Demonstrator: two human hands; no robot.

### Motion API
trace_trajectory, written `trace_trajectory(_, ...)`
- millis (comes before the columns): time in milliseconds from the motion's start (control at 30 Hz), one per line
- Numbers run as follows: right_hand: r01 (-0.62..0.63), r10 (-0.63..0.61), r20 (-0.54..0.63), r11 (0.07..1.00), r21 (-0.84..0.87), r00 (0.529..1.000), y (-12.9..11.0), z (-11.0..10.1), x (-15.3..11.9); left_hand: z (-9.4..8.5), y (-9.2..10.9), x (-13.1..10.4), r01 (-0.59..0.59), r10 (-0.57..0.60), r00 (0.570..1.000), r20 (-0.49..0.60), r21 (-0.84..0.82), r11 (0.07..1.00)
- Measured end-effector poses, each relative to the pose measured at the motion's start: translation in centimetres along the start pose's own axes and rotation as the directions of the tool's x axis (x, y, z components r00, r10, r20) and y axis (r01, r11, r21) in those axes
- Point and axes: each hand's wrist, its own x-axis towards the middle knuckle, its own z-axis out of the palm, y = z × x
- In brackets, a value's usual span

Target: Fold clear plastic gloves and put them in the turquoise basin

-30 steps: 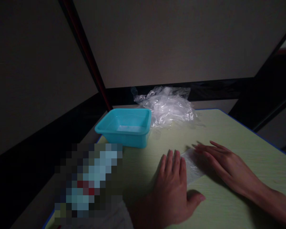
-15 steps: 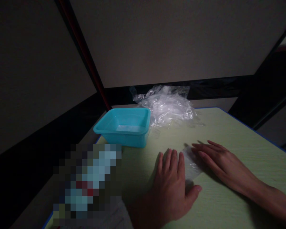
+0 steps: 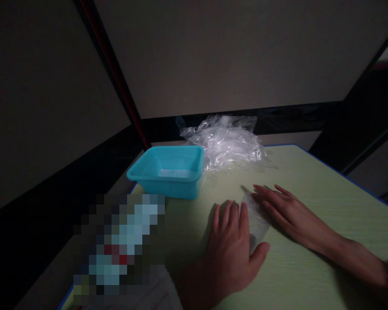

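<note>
A small clear plastic bag (image 3: 256, 218) lies flat on the table between my hands. My left hand (image 3: 230, 247) rests palm down at its left side, fingers stretched forward and thumb out to the right; it covers part of the bag. From the right, my right hand (image 3: 286, 210) reaches across with fingers extended, and its fingertips lie over the bag's upper right edge. Both hands are open. How much of the bag sits under my palms is hidden.
A turquoise plastic basin (image 3: 168, 187) stands at the back left of the pale green table (image 3: 326, 241). Beside it is a heap of crumpled clear plastic bags (image 3: 228, 144). A pixelated pale blue object (image 3: 132, 234) lies at the left edge. Dark panels rise behind.
My right hand has slid a little left and away from me over the bag. My left hand has barely shifted, and the basin and heap stay put.
</note>
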Motion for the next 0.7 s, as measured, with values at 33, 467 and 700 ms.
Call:
trace_trajectory(33, 0.002, -0.002, -0.001, 1.0, 0.011, 1.0, 0.0, 0.0, 0.1, 0.0, 0.0, 0.0, 0.004, -0.004, 1.0, 0.001, -0.002, 1.0)
trace_trajectory(467, 0.055, -0.055, -0.003, 0.985, 0.166, 0.998, 1.9, 0.7, 1.7, -0.9, -1.9, 1.6, 0.142, -0.154, 0.986, -0.069, -0.154, 0.978)
trace_trajectory(700, 0.086, -0.098, 0.07, 0.984, 0.156, 0.993, 2.2, 0.4, 2.7, -1.5, -3.9, 2.8, 0.243, -0.351, 0.931, -0.102, -0.544, 0.803)
